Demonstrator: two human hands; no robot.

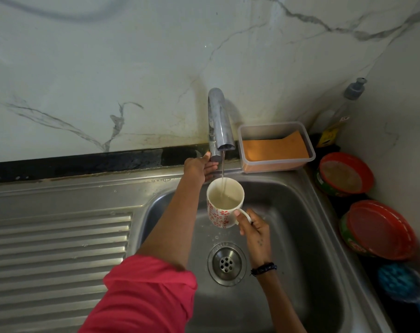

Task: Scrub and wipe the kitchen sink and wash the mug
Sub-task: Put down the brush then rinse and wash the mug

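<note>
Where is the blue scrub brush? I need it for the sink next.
In the head view the blue scrub brush lies at the lower right, on the dark counter beside the sink, just below the nearer red-lidded container.

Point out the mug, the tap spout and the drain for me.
mug (218, 216): head view, patterned outer wall.
tap spout (222, 127): head view, middle of the chrome neck.
drain (226, 263): head view, perforated centre of the strainer.

Beside the marble wall (108, 68) sit a clear box (276, 162) with something orange, two red-lidded tubs (343, 174), a blue brush (403, 284) and maybe a soap bottle (336, 116).
</note>
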